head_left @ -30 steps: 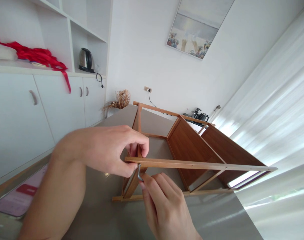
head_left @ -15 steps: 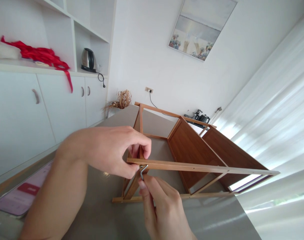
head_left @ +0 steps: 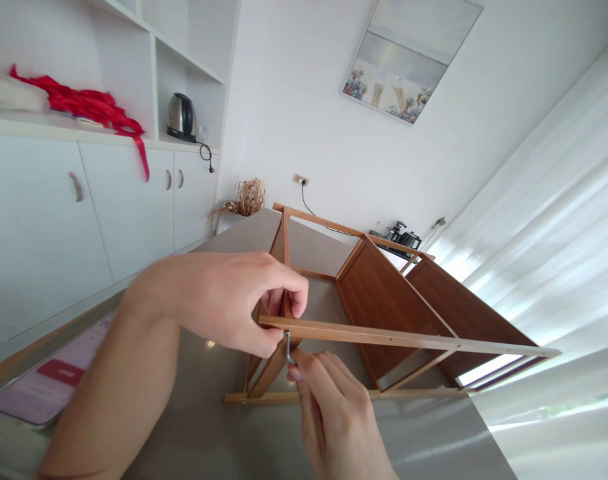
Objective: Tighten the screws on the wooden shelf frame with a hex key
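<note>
A wooden shelf rack [head_left: 384,333] lies on its side on the grey table, its brown panels standing on edge. My left hand [head_left: 234,300] is closed round the rack's near left corner, thumb in front of the rail and fingers behind it. Between the thumb and index finger of my right hand [head_left: 334,407] is a small bent hex key [head_left: 289,350]. The key's upper end meets the rail beside my left thumb; the screw head there is too small to make out.
A smartphone [head_left: 49,373] with a lit screen lies at the left on the grey table [head_left: 194,427]. Behind are white cabinets [head_left: 124,200] with a kettle [head_left: 181,117] and red cloth [head_left: 94,107]. White curtains [head_left: 544,233] hang at the right, and dried plants [head_left: 247,197] stand beyond the table.
My right hand has moved slightly right and the hex key has turned, its free arm now pointing to the right. My left hand keeps its hold on the corner. The view has shifted a little.
</note>
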`<state>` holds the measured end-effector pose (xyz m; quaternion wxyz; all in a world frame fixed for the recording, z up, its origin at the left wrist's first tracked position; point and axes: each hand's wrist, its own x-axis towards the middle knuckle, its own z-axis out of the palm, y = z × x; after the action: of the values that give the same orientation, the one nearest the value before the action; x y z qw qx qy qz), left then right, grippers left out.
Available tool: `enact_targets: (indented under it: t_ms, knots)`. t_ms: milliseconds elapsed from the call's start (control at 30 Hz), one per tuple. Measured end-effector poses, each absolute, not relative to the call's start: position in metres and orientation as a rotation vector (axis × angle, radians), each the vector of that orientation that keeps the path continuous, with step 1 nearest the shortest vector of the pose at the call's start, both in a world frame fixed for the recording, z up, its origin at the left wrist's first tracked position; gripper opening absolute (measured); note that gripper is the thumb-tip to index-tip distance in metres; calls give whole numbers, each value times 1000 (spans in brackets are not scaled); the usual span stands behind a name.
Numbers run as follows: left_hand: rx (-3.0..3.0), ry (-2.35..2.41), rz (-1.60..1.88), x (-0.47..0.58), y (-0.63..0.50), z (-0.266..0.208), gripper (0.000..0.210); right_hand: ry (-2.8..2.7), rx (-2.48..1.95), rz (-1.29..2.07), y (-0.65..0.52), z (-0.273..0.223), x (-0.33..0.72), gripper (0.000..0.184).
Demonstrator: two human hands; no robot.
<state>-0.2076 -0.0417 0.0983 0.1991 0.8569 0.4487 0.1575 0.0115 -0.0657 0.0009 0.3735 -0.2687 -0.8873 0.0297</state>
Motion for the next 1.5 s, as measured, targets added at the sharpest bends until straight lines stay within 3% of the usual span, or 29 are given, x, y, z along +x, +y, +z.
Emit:
enact_targets:
  t_ms: [567, 800, 1067, 1500]
  knots:
    - [2416, 1273, 439, -207, -42, 99, 20, -2263, -708, 67, -64, 0, 9, 15]
    - [2416, 1275, 428, -206, -43, 101, 20, -2156, -805, 264, -70, -8, 3, 22]
    - [2390, 1225, 429, -208, -40, 98, 20, -1847, -797, 923, -83, -26, -29, 27]
    - [2418, 1211, 395, -207, -40, 102, 20, -1639, -776, 925, -85, -26, -39, 16]
